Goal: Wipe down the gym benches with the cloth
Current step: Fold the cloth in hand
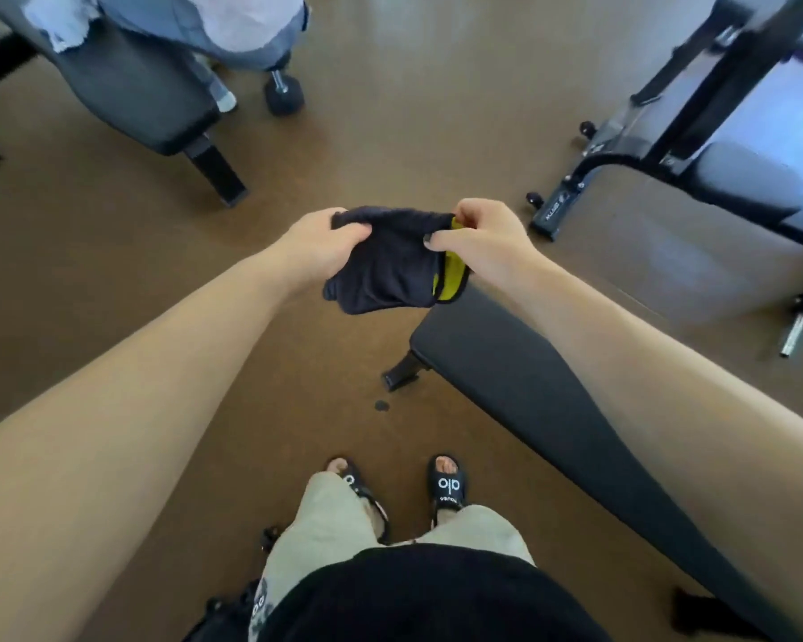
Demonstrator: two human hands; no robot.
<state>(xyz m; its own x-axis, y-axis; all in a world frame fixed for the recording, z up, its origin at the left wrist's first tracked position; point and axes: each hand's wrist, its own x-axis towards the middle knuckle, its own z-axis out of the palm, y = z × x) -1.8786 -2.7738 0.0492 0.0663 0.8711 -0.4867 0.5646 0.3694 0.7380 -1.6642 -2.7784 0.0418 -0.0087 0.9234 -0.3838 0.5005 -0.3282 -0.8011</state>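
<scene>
Holding a dark cloth (385, 266) with a yellow-green inner side up in the air, out front over the brown floor (390, 108). Left hand (318, 247) gripping the cloth's left edge, fingers curled round it. Right hand (478, 243) pinching the top right corner. Cloth bunched and sagging between the two. Black padded bench (520, 377) just below and to the right, not touching the cloth. Another bench (149, 95) top left, with someone seated on it and a dumbbell (283, 92) beside. Third bench (733, 173) far right. Slides (447, 485) on both feet.
</scene>
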